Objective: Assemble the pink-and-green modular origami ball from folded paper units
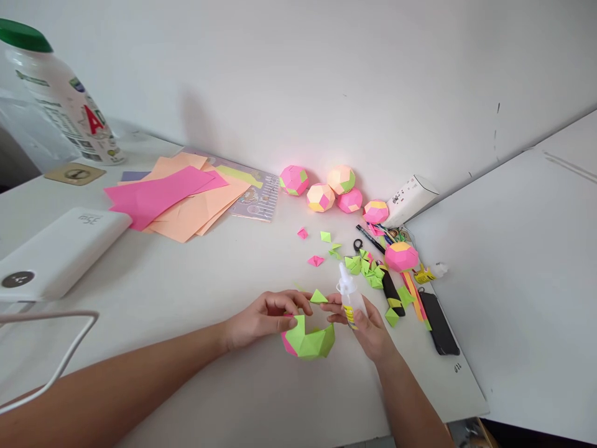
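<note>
My left hand (pixel 268 317) has its fingers closed at the upper left edge of a partly built paper ball (pixel 310 344), faceted in lime green with a pink side and a gap at its top. Wrapped round a clear glue bottle (pixel 353 302) with a yellow label and white nozzle is my right hand (pixel 373 330); the bottle stands nearly upright, nozzle up. Between both hands, at the fingertips, is a small folded green paper piece (pixel 318 297). Which fingers pinch it I cannot tell.
Folded green pieces (pixel 373 274), a black marker (pixel 370 238) and a phone (pixel 438 323) lie to the right. Several finished paper balls (pixel 321 197) stand along the wall. Paper sheets (pixel 172 196), a power bank (pixel 60 252) with a cable, and a bottle (pixel 65 99) are left.
</note>
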Tool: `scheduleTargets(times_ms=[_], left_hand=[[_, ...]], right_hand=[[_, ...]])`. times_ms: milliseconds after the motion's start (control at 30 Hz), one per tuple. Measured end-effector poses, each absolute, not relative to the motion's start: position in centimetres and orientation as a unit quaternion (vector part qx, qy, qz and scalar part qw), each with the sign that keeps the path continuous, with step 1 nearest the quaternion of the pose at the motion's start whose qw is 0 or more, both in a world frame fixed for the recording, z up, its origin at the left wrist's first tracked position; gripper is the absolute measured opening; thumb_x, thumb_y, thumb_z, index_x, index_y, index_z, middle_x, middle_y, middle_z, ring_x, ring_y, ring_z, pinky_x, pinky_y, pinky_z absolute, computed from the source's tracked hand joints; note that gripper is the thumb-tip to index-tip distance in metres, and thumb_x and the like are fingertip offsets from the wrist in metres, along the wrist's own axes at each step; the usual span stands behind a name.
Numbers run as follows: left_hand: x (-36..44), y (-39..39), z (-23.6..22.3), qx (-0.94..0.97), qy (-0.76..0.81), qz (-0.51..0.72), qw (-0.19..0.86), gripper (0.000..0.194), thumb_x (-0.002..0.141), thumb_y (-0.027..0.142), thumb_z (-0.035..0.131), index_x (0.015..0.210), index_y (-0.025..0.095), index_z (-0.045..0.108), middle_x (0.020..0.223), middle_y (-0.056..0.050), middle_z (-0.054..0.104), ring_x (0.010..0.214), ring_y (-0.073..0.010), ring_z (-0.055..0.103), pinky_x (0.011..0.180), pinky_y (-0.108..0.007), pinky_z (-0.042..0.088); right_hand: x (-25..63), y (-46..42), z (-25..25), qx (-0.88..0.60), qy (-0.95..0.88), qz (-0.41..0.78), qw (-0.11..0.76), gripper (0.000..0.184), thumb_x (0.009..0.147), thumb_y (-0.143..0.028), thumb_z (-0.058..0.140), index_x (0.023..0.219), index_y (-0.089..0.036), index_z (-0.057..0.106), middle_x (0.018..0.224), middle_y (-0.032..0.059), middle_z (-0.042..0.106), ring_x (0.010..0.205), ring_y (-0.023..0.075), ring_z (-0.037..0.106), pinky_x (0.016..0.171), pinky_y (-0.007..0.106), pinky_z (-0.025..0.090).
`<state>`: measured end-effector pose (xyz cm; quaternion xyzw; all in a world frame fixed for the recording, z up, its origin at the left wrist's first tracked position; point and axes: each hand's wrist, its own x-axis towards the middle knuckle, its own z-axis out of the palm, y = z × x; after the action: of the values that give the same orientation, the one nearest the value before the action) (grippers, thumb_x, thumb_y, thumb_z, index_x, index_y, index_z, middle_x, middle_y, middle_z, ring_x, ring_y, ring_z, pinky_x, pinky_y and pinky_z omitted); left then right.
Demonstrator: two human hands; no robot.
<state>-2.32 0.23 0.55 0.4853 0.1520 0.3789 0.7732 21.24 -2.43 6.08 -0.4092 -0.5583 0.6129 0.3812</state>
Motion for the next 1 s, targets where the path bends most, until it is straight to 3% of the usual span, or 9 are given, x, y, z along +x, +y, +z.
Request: scheduleTargets(times_ms=[233,400,600,833,1000], left_hand=[[-2.15,-0.07,0.75,0.474,0.106,0.393,0.781,0.014,0.082,0.017,0.062,0.08,0.024,0.075,0.108,-0.005,0.062,0.119,-0.0282,0.05,0.102,-0.046,0.035],[-2.09,0.03,0.85,0.474,0.14,0.38,0.782,0.012,0.081,0.018,0.064,0.078,0.023,0.075,0.112,-0.006,0.061,0.113,-0.0261,0.053,0.096,-0.042,0.04],[-2.11,0.05,0.78,0.471,0.157,0.379,0.781,0.007,0.077,0.021,0.068,0.075,0.023,0.075,0.112,-0.006,0.06,0.111,-0.0247,0.051,0.091,-0.038,0.042],[-1.99,0.11,0.95,0.443,0.151,0.384,0.796,0.007,0.076,0.021,0.068,0.073,0.021,0.074,0.115,-0.006,0.056,0.113,-0.0276,0.051,0.091,-0.04,0.043],[-1.94,0.16,0.98,0.44,0.147,0.383,0.799,0.006,0.076,0.021,0.069,0.072,0.021,0.074,0.113,-0.006,0.057,0.111,-0.0265,0.053,0.093,-0.041,0.042]], right_hand=[[21.09,-2.46,6.46,-0.429,-0.559,0.629,0.328,0.038,0.087,-0.046,0.055,0.116,-0.021,0.058,0.122,0.0123,0.061,0.11,0.0303,0.06,0.089,0.049,0.049],[20.84,-2.31,6.2,-0.401,-0.566,0.634,0.343,0.04,0.087,-0.049,0.053,0.114,-0.02,0.06,0.118,0.0131,0.062,0.105,0.029,0.061,0.085,0.045,0.049],[21.24,-2.14,6.16,-0.399,-0.545,0.656,0.337,0.045,0.089,-0.051,0.047,0.115,-0.017,0.06,0.094,0.0124,0.07,0.097,0.0287,0.064,0.089,0.047,0.044],[21.51,-2.16,6.04,-0.408,-0.527,0.674,0.318,0.041,0.087,-0.049,0.053,0.116,-0.02,0.06,0.122,0.0129,0.061,0.103,0.0282,0.063,0.096,0.047,0.039],[21.5,-2.19,6.23,-0.425,-0.494,0.694,0.305,0.042,0.087,-0.05,0.053,0.113,-0.019,0.061,0.108,0.0143,0.069,0.107,0.0266,0.061,0.095,0.043,0.04]])
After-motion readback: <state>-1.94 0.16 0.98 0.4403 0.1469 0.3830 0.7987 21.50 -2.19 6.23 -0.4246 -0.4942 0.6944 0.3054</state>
